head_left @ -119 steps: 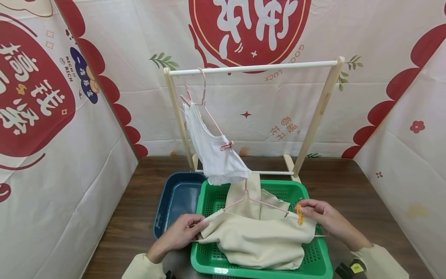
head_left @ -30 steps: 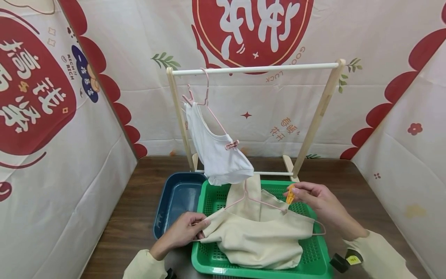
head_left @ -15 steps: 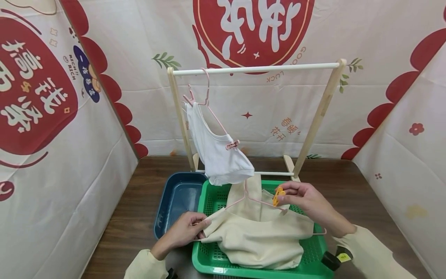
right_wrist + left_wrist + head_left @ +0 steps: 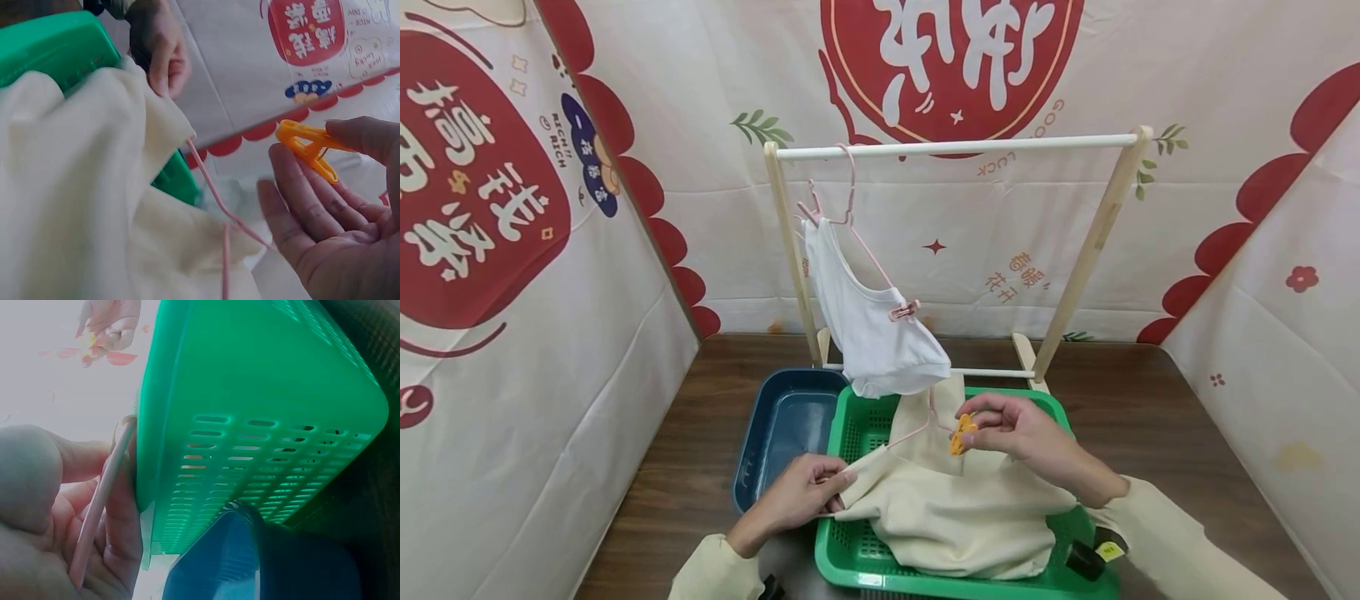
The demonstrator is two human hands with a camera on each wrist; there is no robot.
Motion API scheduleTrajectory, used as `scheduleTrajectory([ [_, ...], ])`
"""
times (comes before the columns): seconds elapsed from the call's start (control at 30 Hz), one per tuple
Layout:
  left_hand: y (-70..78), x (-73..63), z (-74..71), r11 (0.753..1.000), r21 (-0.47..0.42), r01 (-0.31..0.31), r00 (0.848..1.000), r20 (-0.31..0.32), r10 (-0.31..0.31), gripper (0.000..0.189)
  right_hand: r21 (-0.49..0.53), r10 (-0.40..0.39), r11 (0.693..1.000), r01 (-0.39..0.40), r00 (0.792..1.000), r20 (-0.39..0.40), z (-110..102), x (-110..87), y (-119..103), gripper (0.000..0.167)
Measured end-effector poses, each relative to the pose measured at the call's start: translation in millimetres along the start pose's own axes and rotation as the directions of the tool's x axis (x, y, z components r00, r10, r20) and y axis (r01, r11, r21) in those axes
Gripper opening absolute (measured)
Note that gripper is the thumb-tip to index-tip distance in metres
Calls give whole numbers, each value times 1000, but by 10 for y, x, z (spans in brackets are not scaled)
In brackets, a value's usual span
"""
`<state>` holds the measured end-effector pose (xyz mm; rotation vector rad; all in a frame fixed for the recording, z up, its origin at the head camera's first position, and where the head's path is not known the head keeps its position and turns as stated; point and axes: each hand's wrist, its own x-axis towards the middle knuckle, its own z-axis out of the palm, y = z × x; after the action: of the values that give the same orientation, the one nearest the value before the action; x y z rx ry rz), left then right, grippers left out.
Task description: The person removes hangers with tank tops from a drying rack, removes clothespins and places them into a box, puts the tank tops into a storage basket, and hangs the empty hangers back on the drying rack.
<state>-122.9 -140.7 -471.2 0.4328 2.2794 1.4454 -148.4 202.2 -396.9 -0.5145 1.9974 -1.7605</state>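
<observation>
Orange clip (image 4: pixel 962 435) has moved left since the earlier frame, from the right shoulder of the cream garment (image 4: pixel 962 525) to near the hook shaft of its pink hanger (image 4: pixel 100 506); right hand (image 4: pixel 1011 433) goes with it. Left hand (image 4: pixel 805 492) is in the same place.

Hands: right pinches the clip between thumb and fingers, other fingers loose. Left grips the hanger's left end; garment corner sits right at those fingertips, can't tell if cloth is pinched too.

Key relation, my judgement: clip vs left shoulder of garment. Clip is to the right of that shoulder and a bit farther from me, held up in the air, apart from the cloth. Left hand is nearer, already at that corner. So the gap to close looks to be right to left, and only the right hand's to close. Hanger's long axis runs left-right across the green basket (image 4: pixel 835 550), hook pointing away from me; clip's long axis is steep in head view, lower end leaning left.

Garment lies over the basket, partly inside. My right hand hides the hanger's right arm. White garment (image 4: pixel 872 333) hangs beyond, from the rack's bar (image 4: pixel 1000 146).
</observation>
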Motion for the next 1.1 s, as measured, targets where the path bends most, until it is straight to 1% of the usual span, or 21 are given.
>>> scheduleTrajectory([
  [0.07, -2, 6, 2, 1000, -4, 1, 1000, 0, -1, 23, 9, 19, 1000, -19, 1000, 12, 68, 40, -8, 41],
  [0.27, -12, 12, 12, 1000, -14, 8, 1000, 6, -8, 23, 34, 30, 999, -31, 999, 36, 289, 176, -26, 45],
  [0.47, -17, 17, 14, 1000, -11, 11, 1000, 6, -11, 23, 20, 40, 999, -41, 999, 28, 520, 309, -13, 46],
  [0.57, -6, 15, 14, 1000, -12, 11, 1000, 7, -11, 23, 36, 43, 998, -44, 999, 25, 611, 361, 6, 46],
  [0.77, 4, 6, 10, 1000, -23, 19, 1000, 6, -19, 24, 78, 42, 996, -42, 999, 7, 750, 467, 25, 41],
  [0.97, 1, 2, 9, 1000, -22, 11, 1000, 4, -11, 25, 99, 89, 991, -86, 995, -31, 862, 567, -21, 41],
  [1.1, 1, 3, 9, 1000, -17, 5, 1000, 6, -5, 26, 91, 107, 991, -102, 993, -55, 912, 630, -48, 35],
])
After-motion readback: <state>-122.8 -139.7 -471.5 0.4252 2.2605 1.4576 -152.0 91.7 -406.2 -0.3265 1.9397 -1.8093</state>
